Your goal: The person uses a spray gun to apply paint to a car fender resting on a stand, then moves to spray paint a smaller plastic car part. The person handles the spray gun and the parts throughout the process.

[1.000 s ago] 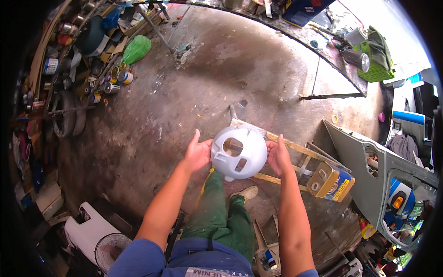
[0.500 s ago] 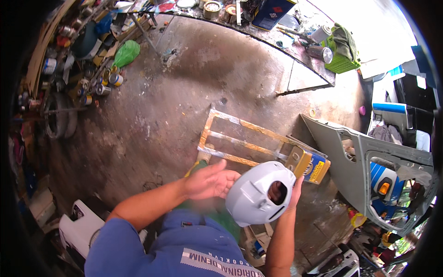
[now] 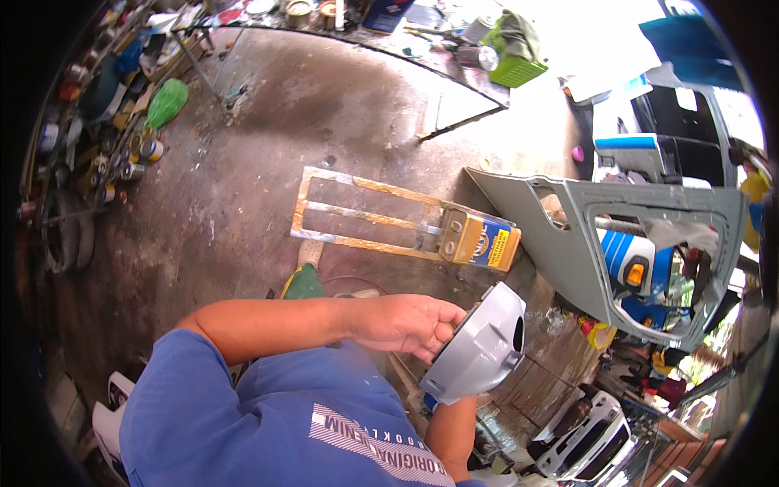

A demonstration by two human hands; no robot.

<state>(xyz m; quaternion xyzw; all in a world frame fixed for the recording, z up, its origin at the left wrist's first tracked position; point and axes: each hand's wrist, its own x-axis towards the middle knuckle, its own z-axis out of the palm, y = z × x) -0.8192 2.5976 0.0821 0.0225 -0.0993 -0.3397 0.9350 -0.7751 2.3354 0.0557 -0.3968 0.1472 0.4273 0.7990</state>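
Observation:
A glossy grey moulded cowl (image 3: pixel 477 345), a rounded hollow shell with dark openings, is held up in front of me at the right of my body. It is tilted, with its rim toward my left hand. My left hand (image 3: pixel 406 323) is closed at that rim, its fingers curled against the edge and partly inside. Behind the cowl my right forearm (image 3: pixel 452 434) rises to it. My right hand itself is hidden by the shell, which rests on that side.
Ahead on the floor lies a paint-spotted metal frame (image 3: pixel 365 215) with a yellow and blue can (image 3: pixel 479 239) on its right end. A grey vehicle door panel (image 3: pixel 552 243) leans at the right. Beyond stands a cluttered workbench (image 3: pixel 438 69); tins and tyres (image 3: pixel 69 231) line the left.
The cowl has turned on its side, rim toward the left. My left hand has moved right, from beside the cowl onto its rim. The view has swung to the right.

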